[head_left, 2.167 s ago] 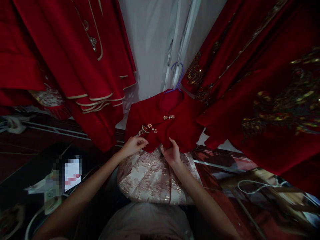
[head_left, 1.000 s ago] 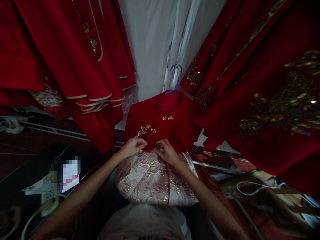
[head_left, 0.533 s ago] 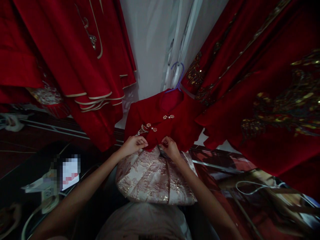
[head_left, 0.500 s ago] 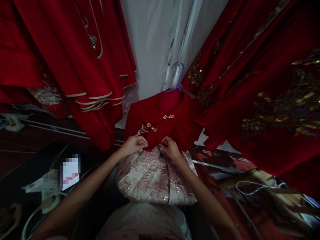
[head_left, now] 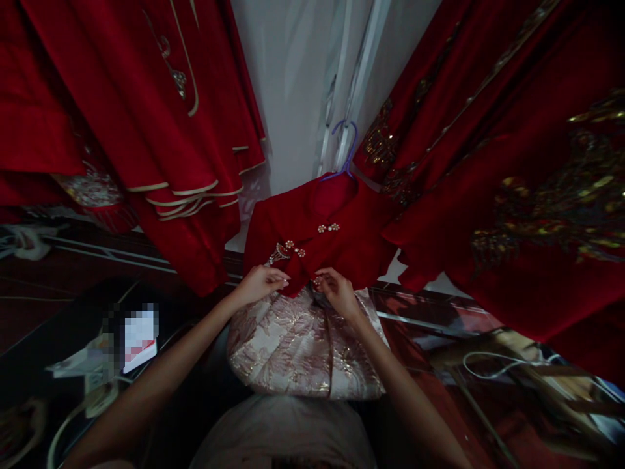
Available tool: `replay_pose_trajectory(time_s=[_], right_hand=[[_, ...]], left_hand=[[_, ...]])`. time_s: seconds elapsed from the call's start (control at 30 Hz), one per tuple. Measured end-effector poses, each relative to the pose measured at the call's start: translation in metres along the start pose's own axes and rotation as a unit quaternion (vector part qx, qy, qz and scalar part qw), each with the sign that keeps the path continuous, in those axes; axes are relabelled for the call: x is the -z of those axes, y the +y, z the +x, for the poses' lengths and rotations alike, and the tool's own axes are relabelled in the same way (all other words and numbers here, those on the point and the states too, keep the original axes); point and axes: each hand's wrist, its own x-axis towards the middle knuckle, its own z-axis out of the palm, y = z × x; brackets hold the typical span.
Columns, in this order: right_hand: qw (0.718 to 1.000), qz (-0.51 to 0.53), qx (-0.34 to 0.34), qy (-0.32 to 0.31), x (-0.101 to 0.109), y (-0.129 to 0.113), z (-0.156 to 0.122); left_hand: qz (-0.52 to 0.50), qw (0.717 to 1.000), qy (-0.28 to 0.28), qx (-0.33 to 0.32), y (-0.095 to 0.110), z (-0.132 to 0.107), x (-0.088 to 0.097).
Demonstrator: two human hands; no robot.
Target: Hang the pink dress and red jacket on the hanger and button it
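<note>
A small red jacket [head_left: 288, 221] with jewelled flower clasps hangs from a purple hanger [head_left: 349, 153] in front of me. Its lower part lies over a pale pink and gold brocade skirt [head_left: 293, 345]. My left hand [head_left: 263, 284] pinches the jacket's front edge near the hem, on the left. Across the opening, my right hand [head_left: 338, 293] is closed, thumb and finger together on the other front edge, where a small pearly clasp [head_left: 317, 281] shows at the fingertips. Something dark beneath the right hand is too dim to name.
Red garments with pale piping [head_left: 190, 150] hang at left, and red garments with gold beading [head_left: 522, 215] at right. A lit phone-like screen [head_left: 140, 335] and a white power strip [head_left: 100, 384] sit at lower left. A white cable [head_left: 488, 374] loops at lower right.
My right hand has shifted very slightly, and the pearly clasp at its fingertips shows more clearly. My left hand keeps its pinch in nearly the same place.
</note>
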Motion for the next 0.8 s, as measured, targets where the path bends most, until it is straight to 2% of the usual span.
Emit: replay_pose_trajectory(time_s=[0.17, 0.23, 0.37, 0.5, 0.67, 0.73, 0.8], right_hand=[[0.999, 0.011, -0.002, 0.046, 0.007, 0.007, 0.002], [0.999, 0.003, -0.007, 0.047, 0.009, 0.009, 0.004], [0.999, -0.038, 0.0, -0.001, 0.011, 0.009, 0.003], [0.992, -0.108, 0.057, -0.033, 0.007, 0.006, 0.0], [0.954, -0.271, 0.077, -0.102, 0.001, 0.003, 0.001], [0.94, -0.316, 0.08, -0.102, -0.001, 0.002, 0.004], [0.939, -0.328, 0.076, -0.076, -0.004, 0.003, 0.007]], left_hand=[[0.009, 1.0, 0.004, -0.008, -0.001, 0.0, -0.001], [0.014, 1.0, 0.004, -0.01, -0.001, 0.0, -0.001], [0.016, 1.0, 0.001, -0.006, -0.002, 0.001, 0.0], [0.022, 1.0, 0.001, -0.008, -0.001, 0.001, -0.001], [0.022, 1.0, 0.001, -0.012, -0.001, 0.0, -0.001], [0.023, 1.0, 0.0, -0.014, 0.0, 0.0, -0.001], [0.022, 1.0, 0.001, -0.015, 0.0, 0.0, -0.001]])
